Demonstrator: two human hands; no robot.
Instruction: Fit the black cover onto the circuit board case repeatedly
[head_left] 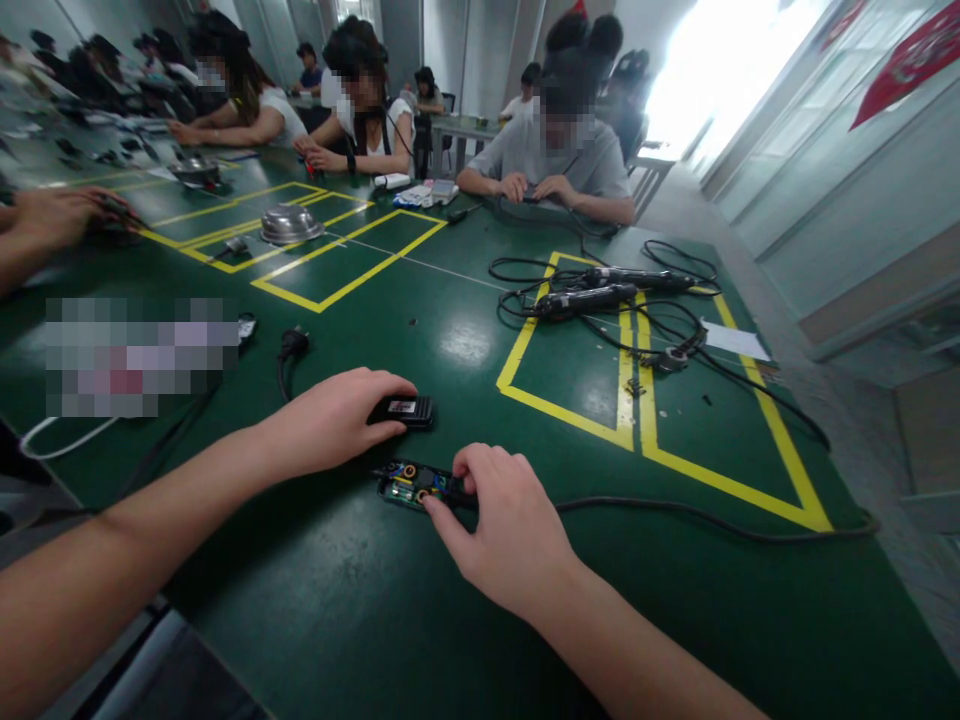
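My left hand (352, 415) is closed round one end of a black plastic housing cover (411, 411), which has a small printed label and ribs at its far end. Just nearer to me lies an opened black housing (390, 490) with copper coils, coloured wires and other electronic parts showing inside. My right hand (510, 510) grips this open housing at its right end between thumb and fingers. From there a black cable (675, 508) runs off to the right across the table. The two black pieces are apart.
On the green table (337, 620), a black power plug (295, 342) lies beyond my left hand. Electric screwdrivers (585, 298) with tangled cords lie at the right, near small loose bits (634, 388). A metal bowl (289, 225) stands farther back. Several people sit working around the table.
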